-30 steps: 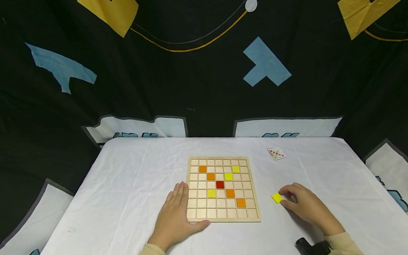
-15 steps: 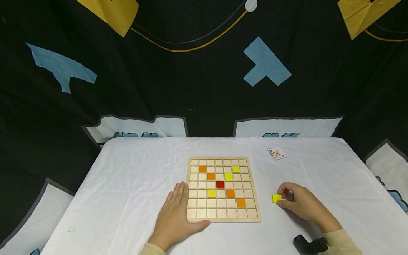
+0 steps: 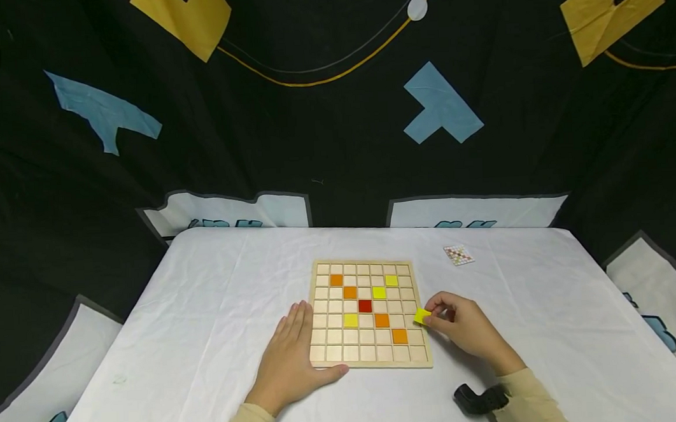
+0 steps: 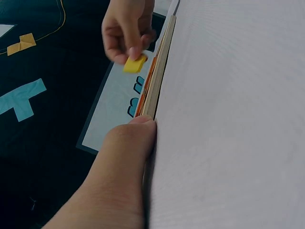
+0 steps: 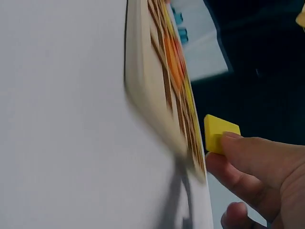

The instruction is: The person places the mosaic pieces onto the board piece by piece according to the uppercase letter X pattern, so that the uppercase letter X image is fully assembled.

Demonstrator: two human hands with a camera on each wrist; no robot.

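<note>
A wooden grid board (image 3: 374,355) lies flat on the white table, with orange, yellow and red square tiles in some of its cells. Along the board's left edge and near corner rests my left hand (image 3: 290,360), fingers straight and thumb stretched out. Between thumb and fingertips my right hand (image 3: 464,325) pinches a yellow tile (image 3: 421,316) at the right edge of the board. In the right wrist view the yellow tile (image 5: 219,132) shows as a thick square, held above the board's surface.
A small card (image 3: 458,254) printed with a coloured grid pattern lies on the table beyond the board, to the right. White cloth (image 3: 179,347) covers the table. Behind it hangs a black curtain (image 3: 288,143) with blue and yellow shapes.
My right hand has carried the yellow tile leftward from the table to the board's right edge, after turning it in the fingers. The left hand has stayed in place.
</note>
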